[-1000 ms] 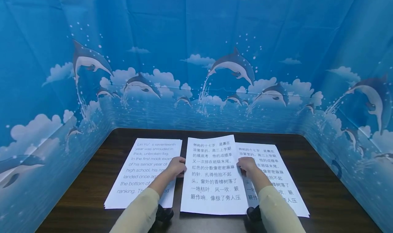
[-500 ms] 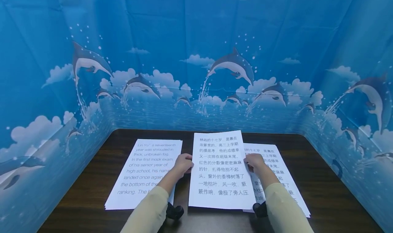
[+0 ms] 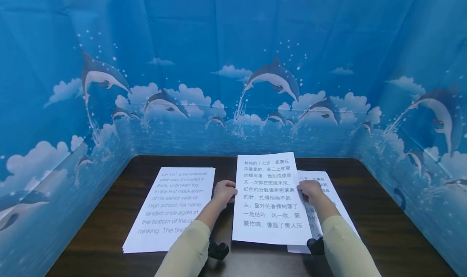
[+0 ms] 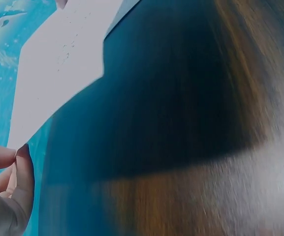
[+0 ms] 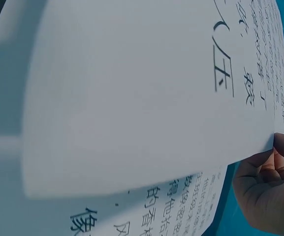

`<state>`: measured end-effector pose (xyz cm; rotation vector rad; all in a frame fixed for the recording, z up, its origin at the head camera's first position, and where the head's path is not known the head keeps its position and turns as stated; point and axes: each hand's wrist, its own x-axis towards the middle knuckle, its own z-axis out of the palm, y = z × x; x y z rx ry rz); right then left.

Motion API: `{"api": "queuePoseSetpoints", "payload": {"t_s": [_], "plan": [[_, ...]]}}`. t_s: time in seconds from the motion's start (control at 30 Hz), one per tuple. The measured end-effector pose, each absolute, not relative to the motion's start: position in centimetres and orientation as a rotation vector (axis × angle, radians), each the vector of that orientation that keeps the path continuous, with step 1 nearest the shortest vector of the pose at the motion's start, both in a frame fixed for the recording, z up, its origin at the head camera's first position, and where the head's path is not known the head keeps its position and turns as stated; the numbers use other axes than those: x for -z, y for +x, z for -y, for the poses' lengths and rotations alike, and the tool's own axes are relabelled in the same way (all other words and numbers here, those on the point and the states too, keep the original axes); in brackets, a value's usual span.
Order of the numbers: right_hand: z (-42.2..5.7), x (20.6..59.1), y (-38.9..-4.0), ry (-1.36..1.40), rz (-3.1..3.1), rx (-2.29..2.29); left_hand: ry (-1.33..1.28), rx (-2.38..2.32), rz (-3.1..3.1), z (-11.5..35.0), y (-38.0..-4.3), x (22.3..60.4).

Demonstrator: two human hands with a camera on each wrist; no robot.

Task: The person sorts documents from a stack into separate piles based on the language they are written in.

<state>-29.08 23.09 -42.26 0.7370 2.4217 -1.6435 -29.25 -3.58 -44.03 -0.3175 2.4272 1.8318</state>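
A white sheet of paper (image 3: 270,204) printed with Chinese characters is held up off the table between both hands. My left hand (image 3: 224,194) pinches its left edge between thumb and fingers, as the left wrist view also shows, where the paper (image 4: 68,64) slopes up from the fingertips. On the opposite edge my right hand (image 3: 312,192) pinches the sheet in the same way. In the right wrist view the lifted sheet (image 5: 132,98) shades a second Chinese-printed paper (image 5: 146,211) below it. That lower paper (image 3: 330,192) lies on the table, partly covered by the sheet and the right arm.
A stack of English-printed papers (image 3: 171,208) lies at the left of the dark wooden table (image 3: 98,224), partly behind the left sleeve. A blue dolphin-print curtain (image 3: 204,58) surrounds the table's back and sides. Dark wrist devices (image 3: 218,250) hang under the forearms.
Both hands have carried the held sheet to the right and slightly upward in the head view. It now covers more of the right-hand paper, and more of the English stack is uncovered.
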Motion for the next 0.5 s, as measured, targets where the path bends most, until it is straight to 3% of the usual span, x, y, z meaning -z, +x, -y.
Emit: {"api": "queuePoseSetpoints", "payload": {"t_s": [0.5], "plan": [[-26.6,42.5,-28.9,0.782,-2.419,1.663,-0.313,-1.927,-2.364,0.0,-29.1,44.5]]}}
